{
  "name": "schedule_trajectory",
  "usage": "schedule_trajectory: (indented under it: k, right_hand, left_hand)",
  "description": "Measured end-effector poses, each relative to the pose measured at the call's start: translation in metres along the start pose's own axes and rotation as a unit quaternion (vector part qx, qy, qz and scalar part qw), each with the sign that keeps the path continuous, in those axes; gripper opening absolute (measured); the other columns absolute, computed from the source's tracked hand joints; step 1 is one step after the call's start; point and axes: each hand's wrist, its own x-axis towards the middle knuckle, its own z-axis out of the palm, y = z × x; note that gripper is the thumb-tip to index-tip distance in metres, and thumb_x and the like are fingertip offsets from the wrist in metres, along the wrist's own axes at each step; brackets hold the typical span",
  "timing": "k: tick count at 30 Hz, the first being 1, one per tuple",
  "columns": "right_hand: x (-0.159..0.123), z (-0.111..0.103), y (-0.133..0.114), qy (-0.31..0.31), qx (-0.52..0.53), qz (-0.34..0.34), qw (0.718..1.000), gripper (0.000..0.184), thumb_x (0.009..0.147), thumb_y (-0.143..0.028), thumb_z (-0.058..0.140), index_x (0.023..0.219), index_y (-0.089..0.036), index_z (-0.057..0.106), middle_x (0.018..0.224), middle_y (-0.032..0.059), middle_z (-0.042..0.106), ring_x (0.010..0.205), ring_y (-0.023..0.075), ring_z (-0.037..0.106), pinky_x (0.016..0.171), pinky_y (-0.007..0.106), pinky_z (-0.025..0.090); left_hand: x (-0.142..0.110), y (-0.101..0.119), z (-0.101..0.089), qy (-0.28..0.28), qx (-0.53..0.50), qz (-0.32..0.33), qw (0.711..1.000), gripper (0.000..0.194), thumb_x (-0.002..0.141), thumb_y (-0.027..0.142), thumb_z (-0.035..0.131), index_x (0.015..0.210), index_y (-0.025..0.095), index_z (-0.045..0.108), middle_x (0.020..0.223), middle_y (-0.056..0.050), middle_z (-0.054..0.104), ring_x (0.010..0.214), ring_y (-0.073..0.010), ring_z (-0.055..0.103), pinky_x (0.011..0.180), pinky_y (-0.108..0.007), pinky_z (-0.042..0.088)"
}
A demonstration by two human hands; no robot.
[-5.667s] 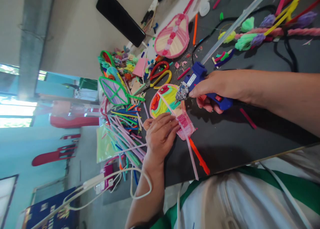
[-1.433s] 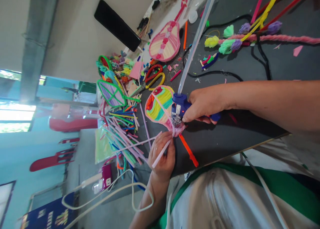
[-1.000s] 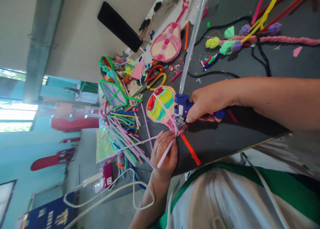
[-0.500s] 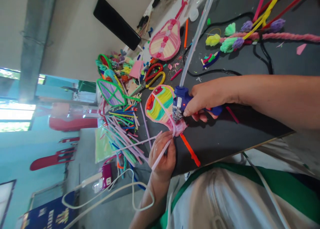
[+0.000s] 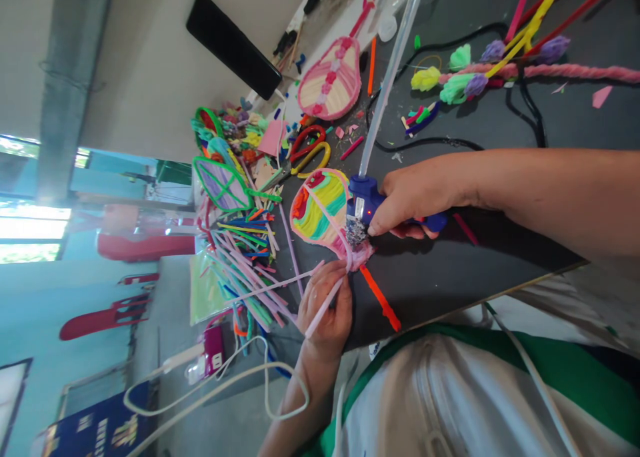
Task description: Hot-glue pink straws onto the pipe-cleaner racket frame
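Observation:
My right hand [image 5: 410, 197] is closed round a blue glue gun [image 5: 367, 200], a clear glue stick [image 5: 393, 77] rising from its back. Its nozzle touches the pink lower end of a colourful leaf-shaped craft [image 5: 320, 207] lying on the dark table [image 5: 500, 244]. My left hand [image 5: 325, 310] sits just below the craft, fingers pinched on a pale pink pipe cleaner [image 5: 323, 307] that runs up across the leaf. An orange stem [image 5: 380, 300] sticks out from the leaf's base.
A heap of pipe cleaners [image 5: 245, 257] and a green-outlined leaf [image 5: 223, 184] lie left of the craft. A pink leaf craft [image 5: 330, 80], red and yellow scissors [image 5: 313, 150], a black cord [image 5: 440, 144] and a pink stalk with fluffy buds [image 5: 500, 64] lie beyond. White cables [image 5: 215, 384] hang off the table edge.
The glue gun nozzle has dipped slightly back onto the leaf's pink end. My left hand stays pinched on the pipe cleaner, barely shifted.

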Motion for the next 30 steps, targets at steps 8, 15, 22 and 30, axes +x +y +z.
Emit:
schedule_trajectory:
  k: [8, 15, 22, 30]
  right_hand:
    - [-0.0010, 0.0030, -0.0005, -0.011, 0.005, -0.008, 1.000, 0.031, 0.083, -0.037, 0.061, 0.061, -0.017, 0.054, 0.051, -0.0020, 0.053, 0.040, 0.0086, 0.049, 0.042, 0.021, 0.044]
    - [-0.0040, 0.0026, -0.0023, -0.014, -0.015, -0.008, 1.000, 0.034, 0.084, -0.037, 0.061, 0.058, -0.017, 0.053, 0.051, -0.0017, 0.052, 0.040, 0.0083, 0.049, 0.042, 0.020, 0.042]
    - [-0.0057, 0.0016, -0.0036, 0.001, -0.037, 0.009, 0.999, 0.036, 0.085, -0.039, 0.061, 0.058, -0.017, 0.052, 0.049, -0.0026, 0.052, 0.041, 0.0075, 0.049, 0.042, 0.018, 0.040]
    - [-0.0087, -0.0013, -0.0055, -0.009, -0.038, -0.002, 0.999, 0.032, 0.088, -0.033, 0.050, 0.064, -0.013, 0.055, 0.051, -0.0024, 0.051, 0.042, 0.0067, 0.049, 0.043, 0.018, 0.037]
  left_hand:
    - [0.0005, -0.0003, -0.0011, -0.009, 0.009, 0.005, 1.000, 0.025, 0.086, 0.005, 0.059, 0.107, 0.016, 0.064, 0.104, -0.009, 0.073, 0.100, -0.0211, 0.069, 0.093, -0.043, 0.056]
    - [0.0007, -0.0012, -0.0019, -0.020, 0.017, 0.007, 1.000, 0.024, 0.087, 0.006, 0.059, 0.108, 0.016, 0.064, 0.104, -0.009, 0.073, 0.100, -0.0208, 0.069, 0.092, -0.043, 0.056]
    - [0.0003, -0.0012, -0.0015, -0.020, 0.019, 0.003, 1.000, 0.023, 0.088, 0.007, 0.058, 0.107, 0.017, 0.064, 0.104, -0.008, 0.072, 0.100, -0.0203, 0.069, 0.093, -0.043, 0.056]
    - [-0.0007, -0.0023, -0.0012, -0.017, 0.014, 0.007, 1.000, 0.024, 0.087, 0.006, 0.059, 0.108, 0.017, 0.064, 0.104, -0.009, 0.072, 0.099, -0.0206, 0.069, 0.092, -0.043, 0.056]
